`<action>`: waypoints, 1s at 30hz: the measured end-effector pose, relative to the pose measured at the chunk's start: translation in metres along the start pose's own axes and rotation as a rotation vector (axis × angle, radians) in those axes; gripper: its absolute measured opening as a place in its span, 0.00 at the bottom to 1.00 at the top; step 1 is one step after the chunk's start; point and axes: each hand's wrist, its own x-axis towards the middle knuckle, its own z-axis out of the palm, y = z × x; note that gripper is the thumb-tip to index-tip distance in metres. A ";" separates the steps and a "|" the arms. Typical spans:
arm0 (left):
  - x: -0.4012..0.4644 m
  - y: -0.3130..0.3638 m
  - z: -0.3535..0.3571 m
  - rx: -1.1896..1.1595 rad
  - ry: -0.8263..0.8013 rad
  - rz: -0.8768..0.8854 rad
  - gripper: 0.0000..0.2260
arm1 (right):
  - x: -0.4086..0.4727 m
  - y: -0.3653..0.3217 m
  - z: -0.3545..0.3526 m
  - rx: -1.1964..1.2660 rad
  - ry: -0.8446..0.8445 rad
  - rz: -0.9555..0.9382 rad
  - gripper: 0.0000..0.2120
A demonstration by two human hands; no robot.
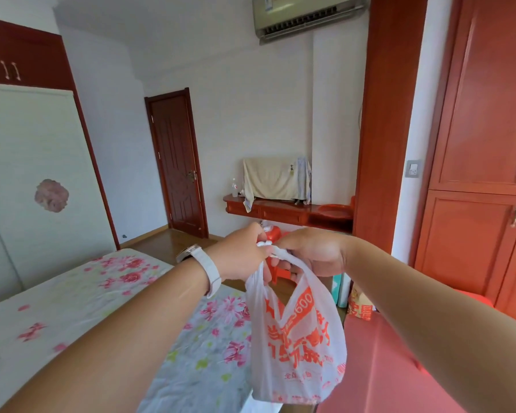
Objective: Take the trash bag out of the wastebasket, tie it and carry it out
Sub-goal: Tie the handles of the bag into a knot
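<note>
A white plastic trash bag with orange print hangs in the air in front of me, above the bed's edge. Both hands hold its twisted handles at the top, close together. My left hand, with a white watch on the wrist, pinches one handle end. My right hand grips the other handle, fingers curled around it. The handles meet between my fingers; whether a knot is formed there is hidden. No wastebasket is in view.
A bed with a floral sheet fills the lower left. A closed dark wooden door stands at the far wall. A red stool sits below a wall shelf. Red cabinets line the right; a pink surface lies lower right.
</note>
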 end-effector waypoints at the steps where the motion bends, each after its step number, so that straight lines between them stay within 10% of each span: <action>1: 0.001 0.000 0.001 -0.044 0.000 -0.006 0.08 | -0.001 0.000 -0.001 0.006 0.007 -0.023 0.12; 8: -0.001 0.005 0.005 -0.509 -0.136 -0.059 0.10 | -0.015 0.002 -0.003 -0.057 0.117 -0.054 0.28; 13: 0.002 -0.002 0.006 -0.757 -0.162 -0.093 0.11 | -0.022 0.005 0.003 -0.429 0.649 -0.261 0.11; 20: 0.009 -0.006 0.007 -0.982 -0.164 -0.116 0.10 | -0.025 0.012 0.025 -0.599 0.634 -0.382 0.07; 30: 0.004 -0.015 0.018 -0.987 -0.156 -0.025 0.08 | -0.011 0.020 0.023 0.071 0.721 -0.322 0.08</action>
